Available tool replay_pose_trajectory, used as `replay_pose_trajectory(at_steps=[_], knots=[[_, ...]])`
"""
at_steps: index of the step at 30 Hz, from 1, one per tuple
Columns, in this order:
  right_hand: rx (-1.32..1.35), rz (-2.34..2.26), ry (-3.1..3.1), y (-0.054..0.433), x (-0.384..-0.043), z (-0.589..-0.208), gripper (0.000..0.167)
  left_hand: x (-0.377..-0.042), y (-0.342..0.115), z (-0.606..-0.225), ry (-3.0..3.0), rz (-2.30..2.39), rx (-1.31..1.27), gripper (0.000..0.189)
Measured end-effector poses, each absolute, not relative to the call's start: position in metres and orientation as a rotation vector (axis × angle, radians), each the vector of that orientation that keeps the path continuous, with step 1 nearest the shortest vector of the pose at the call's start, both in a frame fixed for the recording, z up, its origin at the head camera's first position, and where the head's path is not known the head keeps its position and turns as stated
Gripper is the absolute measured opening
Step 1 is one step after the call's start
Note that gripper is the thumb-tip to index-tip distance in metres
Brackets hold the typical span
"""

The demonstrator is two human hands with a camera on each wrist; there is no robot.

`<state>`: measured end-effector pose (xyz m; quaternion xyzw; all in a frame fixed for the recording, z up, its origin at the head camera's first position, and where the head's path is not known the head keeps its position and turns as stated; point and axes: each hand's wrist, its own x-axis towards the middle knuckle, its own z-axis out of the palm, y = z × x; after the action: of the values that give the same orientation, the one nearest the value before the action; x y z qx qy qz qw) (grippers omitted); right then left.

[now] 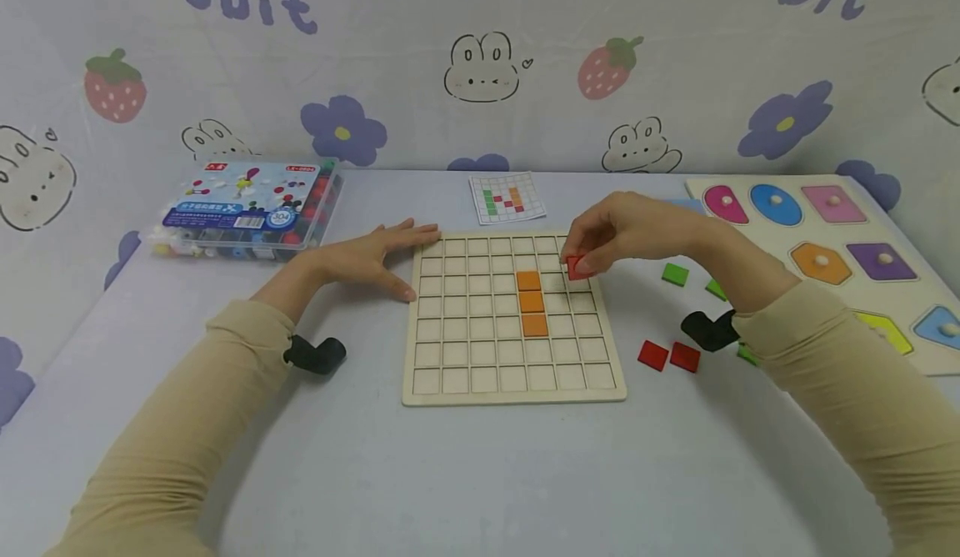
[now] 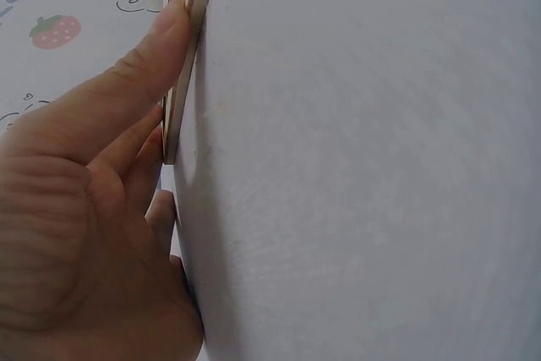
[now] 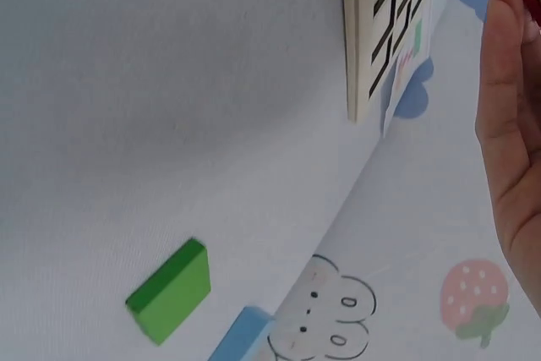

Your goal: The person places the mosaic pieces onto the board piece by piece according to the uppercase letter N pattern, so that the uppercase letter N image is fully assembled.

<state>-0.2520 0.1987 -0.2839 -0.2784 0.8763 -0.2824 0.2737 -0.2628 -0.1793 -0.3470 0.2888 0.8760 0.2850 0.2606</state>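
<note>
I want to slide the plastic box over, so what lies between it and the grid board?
In the head view, the left hand lies between the plastic box and the grid board, touching the board's edge.

Pale wooden square board (image 1: 480,399), ruled with a dark grid. Three solid orange square tiles (image 1: 530,302) in one column, at 3 o'clock of its centre. Solid red square tile (image 1: 575,268) at 2 o'clock; two matching red square tiles (image 1: 653,355) toward 4 o'clock. Bright green square tiles (image 1: 675,274) near 3 o'clock. White paper card (image 1: 507,197) at 12 o'clock, gridded with green, red and orange cells. Tan cloth sleeves (image 1: 187,398). White fabric backdrop (image 1: 420,48), patterned with purple flowers (image 1: 343,130), red strawberries (image 1: 603,72) and black-outlined rabbits (image 1: 482,86).
</note>
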Motion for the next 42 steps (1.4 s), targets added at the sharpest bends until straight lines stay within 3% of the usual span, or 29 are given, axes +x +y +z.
replay_pose_trajectory(at_steps=[17, 42], knots=[[-0.712, -0.889, 2.311, 0.177, -0.238, -0.291, 0.019, -0.261, -0.179, -0.345, 2.374, 0.774, 0.781, 0.096], [-0.871, -0.754, 2.109, 0.148, -0.212, -0.303, 0.016, -0.263, -0.18, -0.348, 2.371, 0.776, 0.77, 0.097]])
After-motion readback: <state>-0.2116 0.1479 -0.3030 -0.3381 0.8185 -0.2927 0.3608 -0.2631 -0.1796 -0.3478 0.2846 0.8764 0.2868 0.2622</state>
